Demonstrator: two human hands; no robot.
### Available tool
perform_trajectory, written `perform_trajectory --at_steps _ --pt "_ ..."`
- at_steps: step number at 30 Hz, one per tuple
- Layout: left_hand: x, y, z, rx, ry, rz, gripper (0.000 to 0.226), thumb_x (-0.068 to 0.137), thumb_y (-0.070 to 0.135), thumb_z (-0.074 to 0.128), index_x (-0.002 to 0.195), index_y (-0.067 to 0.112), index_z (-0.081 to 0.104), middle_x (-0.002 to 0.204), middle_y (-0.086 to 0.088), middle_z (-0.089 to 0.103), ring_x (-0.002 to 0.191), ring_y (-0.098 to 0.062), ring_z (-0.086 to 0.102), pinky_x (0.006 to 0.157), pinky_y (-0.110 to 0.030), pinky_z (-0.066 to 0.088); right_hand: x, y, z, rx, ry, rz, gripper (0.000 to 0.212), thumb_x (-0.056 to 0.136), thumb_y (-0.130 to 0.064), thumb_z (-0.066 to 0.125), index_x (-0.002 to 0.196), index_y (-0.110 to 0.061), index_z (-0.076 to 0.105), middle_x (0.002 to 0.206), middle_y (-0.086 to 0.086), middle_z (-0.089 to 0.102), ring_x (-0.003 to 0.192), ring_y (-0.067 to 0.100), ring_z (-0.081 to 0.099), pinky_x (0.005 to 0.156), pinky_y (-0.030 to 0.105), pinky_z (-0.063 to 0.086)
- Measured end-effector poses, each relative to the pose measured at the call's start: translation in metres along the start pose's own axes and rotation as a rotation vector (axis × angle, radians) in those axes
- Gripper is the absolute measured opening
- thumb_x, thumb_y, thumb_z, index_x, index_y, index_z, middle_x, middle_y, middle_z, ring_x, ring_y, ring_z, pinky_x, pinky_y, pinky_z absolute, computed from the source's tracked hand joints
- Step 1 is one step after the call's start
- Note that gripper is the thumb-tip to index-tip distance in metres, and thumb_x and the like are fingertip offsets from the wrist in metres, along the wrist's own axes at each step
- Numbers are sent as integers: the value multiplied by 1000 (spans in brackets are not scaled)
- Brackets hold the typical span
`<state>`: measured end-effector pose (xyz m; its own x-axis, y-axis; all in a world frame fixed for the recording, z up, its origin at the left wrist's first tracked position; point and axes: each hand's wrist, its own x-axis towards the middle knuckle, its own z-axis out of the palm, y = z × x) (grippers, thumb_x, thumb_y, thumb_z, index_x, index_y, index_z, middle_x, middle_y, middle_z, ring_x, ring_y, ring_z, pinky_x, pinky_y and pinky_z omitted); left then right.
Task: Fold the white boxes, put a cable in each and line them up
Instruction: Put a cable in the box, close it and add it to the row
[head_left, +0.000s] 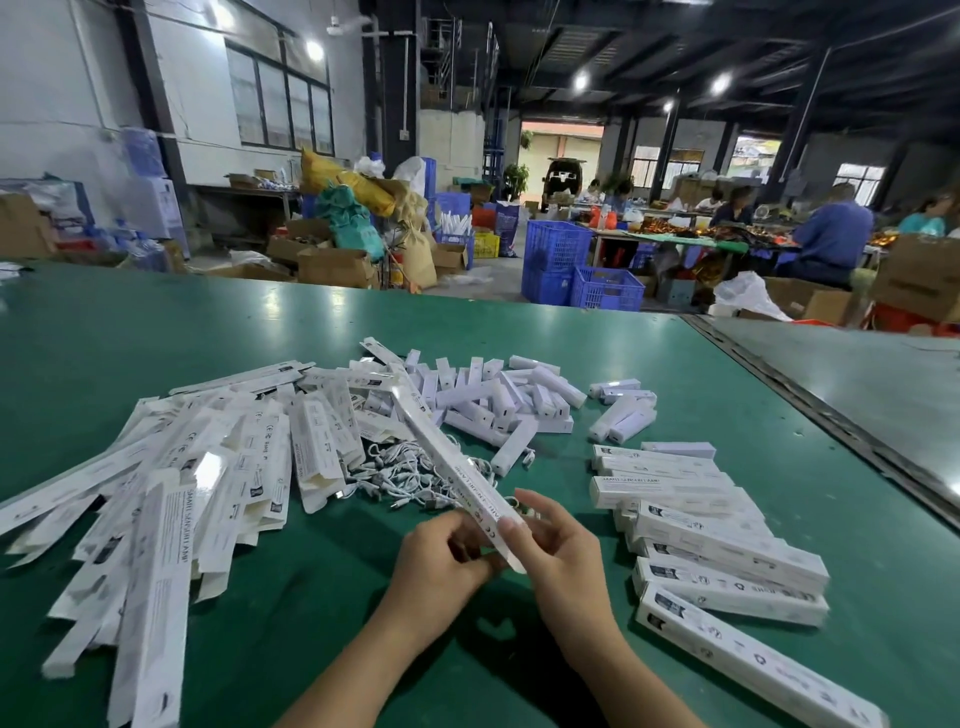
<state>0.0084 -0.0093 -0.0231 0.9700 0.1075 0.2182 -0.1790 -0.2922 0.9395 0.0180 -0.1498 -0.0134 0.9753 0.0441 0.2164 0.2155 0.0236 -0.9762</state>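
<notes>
I hold one long white box (441, 452) at its near end, and it points away from me over the table. My left hand (441, 561) grips that end from the left, fingers curled under it. My right hand (550, 540) pinches the same end from the right, thumb on top. A tangle of white cables (395, 475) lies just beyond my hands. Flat unfolded boxes (171, 499) are heaped on the left. Folded boxes (727, 551) lie side by side in a row on the right.
Small white rectangular boxes (498, 400) are piled at the middle back of the green table (311, 597). A second table (857, 374) adjoins on the right across a dark seam. Beyond stand blue crates (576, 270), cardboard boxes and seated people.
</notes>
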Motion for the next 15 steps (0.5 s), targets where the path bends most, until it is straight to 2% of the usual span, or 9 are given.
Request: perform_trajectory --at_steps 2,3,5,7,9,11,15 --pt "2 4 -4 -156 40 -84 41 59 25 84 97 18 68 86 -3 69 76 -8 61 72 -23 48 0 0 -2 -6 25 -4 28 85 -15 73 111 -25 68 78 18 70 67 25 64 64 31 50" --pt "4 5 -8 -308 40 -139 47 59 23 80 104 18 64 93 -4 69 84 -11 63 76 -26 49 1 0 -3 14 27 5 29 86 -14 72 112 -26 67 82 22 69 73 35 66 66 35 52" --pt "9 6 -16 -677 6 -208 53 67 18 77 117 14 57 106 -7 69 93 -18 66 78 -32 49 0 -1 -6 59 12 33 31 87 -9 70 113 -26 66 84 25 69 80 40 69 65 29 55" --pt "12 9 -24 -905 -6 -227 47 81 20 72 123 11 53 117 -12 68 98 -22 65 75 -31 50 -1 -1 -7 89 -32 68 33 88 -4 68 113 -25 65 82 17 73 77 34 72 61 22 54" --pt "13 11 -27 -1013 -5 -236 34 86 24 61 118 12 58 122 -15 69 98 -24 67 74 -34 49 -3 -1 -5 64 -77 80 34 87 -3 68 113 -27 65 81 11 74 70 24 72 58 21 53" --pt "14 11 -27 -1080 7 -256 32 86 26 59 116 17 59 118 -12 72 97 -25 72 77 -38 55 -3 1 -3 -1 -94 67 36 86 -5 68 111 -32 65 78 12 73 64 17 66 55 24 50" --pt "15 10 -26 -1108 23 -250 32 87 25 57 116 12 57 115 -12 73 103 -28 72 72 -39 62 -3 2 -1 -50 -104 52 40 84 -7 67 100 -43 67 83 24 68 65 22 58 60 35 46"
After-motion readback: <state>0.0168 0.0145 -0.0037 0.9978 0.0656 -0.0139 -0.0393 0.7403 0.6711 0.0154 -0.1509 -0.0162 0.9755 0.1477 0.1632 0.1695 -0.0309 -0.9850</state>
